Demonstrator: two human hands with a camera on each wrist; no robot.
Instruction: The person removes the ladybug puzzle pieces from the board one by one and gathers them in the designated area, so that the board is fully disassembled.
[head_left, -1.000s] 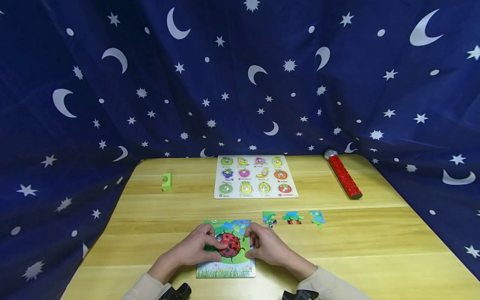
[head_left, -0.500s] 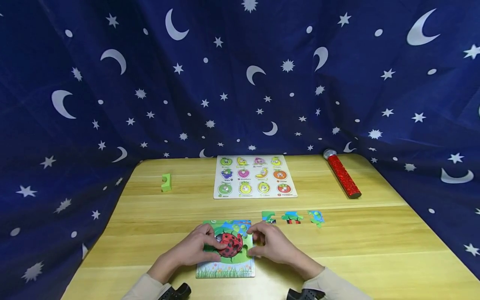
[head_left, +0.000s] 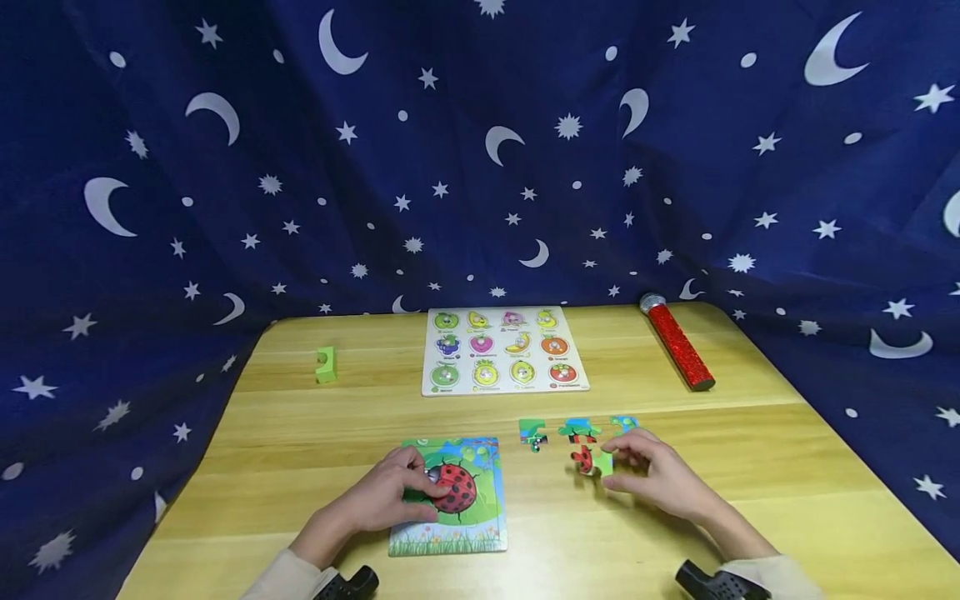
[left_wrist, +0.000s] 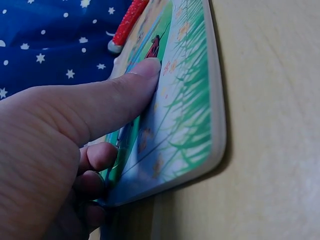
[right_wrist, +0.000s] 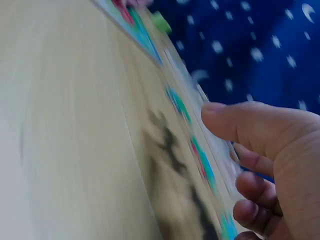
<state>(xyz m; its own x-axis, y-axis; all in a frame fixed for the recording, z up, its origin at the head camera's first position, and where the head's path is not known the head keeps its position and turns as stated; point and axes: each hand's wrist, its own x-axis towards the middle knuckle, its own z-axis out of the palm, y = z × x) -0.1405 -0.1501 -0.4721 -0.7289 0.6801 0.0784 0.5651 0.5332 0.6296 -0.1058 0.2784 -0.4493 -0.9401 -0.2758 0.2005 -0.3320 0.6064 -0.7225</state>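
Note:
A ladybug puzzle board (head_left: pixel 450 543) lies at the front of the table, its picture a red ladybug on green leaves. My left hand (head_left: pixel 382 496) holds its left side; in the left wrist view the thumb (left_wrist: pixel 112 100) lies across the top and the other fingers curl by the edge. To the right, my right hand (head_left: pixel 660 479) pinches a red and green jigsaw piece (head_left: pixel 602 462) between thumb and forefinger, above the table. The right wrist view is blurred and does not show that piece. Behind it are loose puzzle pieces (head_left: pixel 579 430) in a row.
A fruit peg board (head_left: pixel 506 386) stands farther back on the wooden table (head_left: pixel 360 408). A red glittery toy microphone (head_left: pixel 678 342) lies at the back right, a green notched block (head_left: pixel 327 365) at the back left. A starry blue curtain (head_left: pixel 450 108) hangs behind.
My right hand has lifted the jigsaw piece off the ladybug board and carried it right, near the loose pieces. My left hand has stayed on the board.

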